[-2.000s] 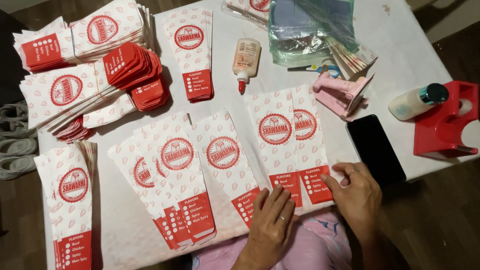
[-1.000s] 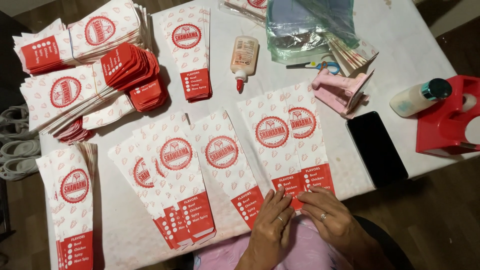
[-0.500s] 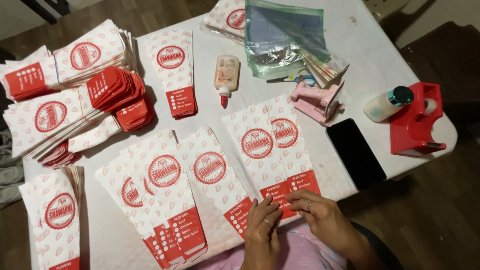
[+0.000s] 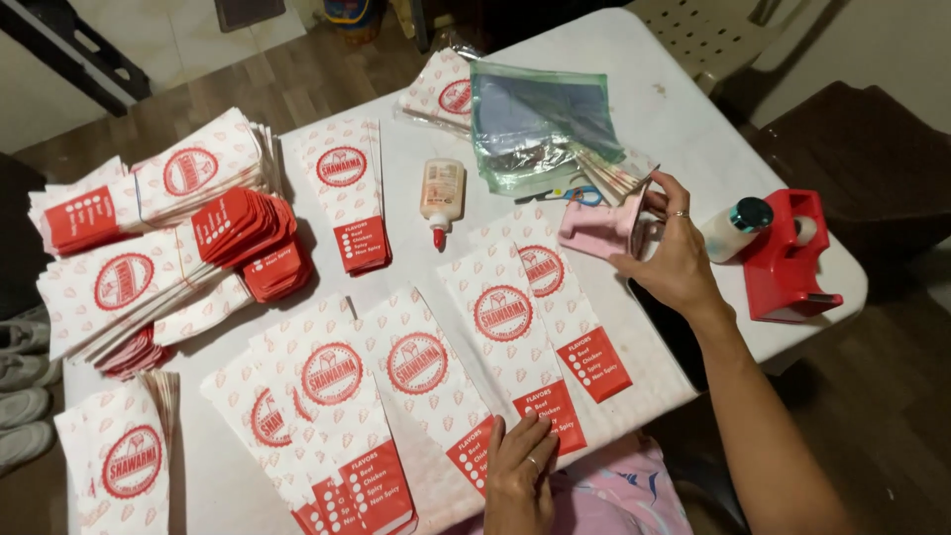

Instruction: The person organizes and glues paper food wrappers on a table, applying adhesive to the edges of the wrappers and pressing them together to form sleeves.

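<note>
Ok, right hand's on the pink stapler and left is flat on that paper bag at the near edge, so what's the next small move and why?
Probably close the right hand around the pink stapler and lift it toward the paper bag. The fingers only touch the stapler's end, it rests on the table, and the left hand already pins the bag's red bottom flap.

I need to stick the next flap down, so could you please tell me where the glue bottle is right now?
In the head view the glue bottle lies on the table's far middle, nozzle toward you, between a paper bag on its left and the plastic pouch on its right.
</note>
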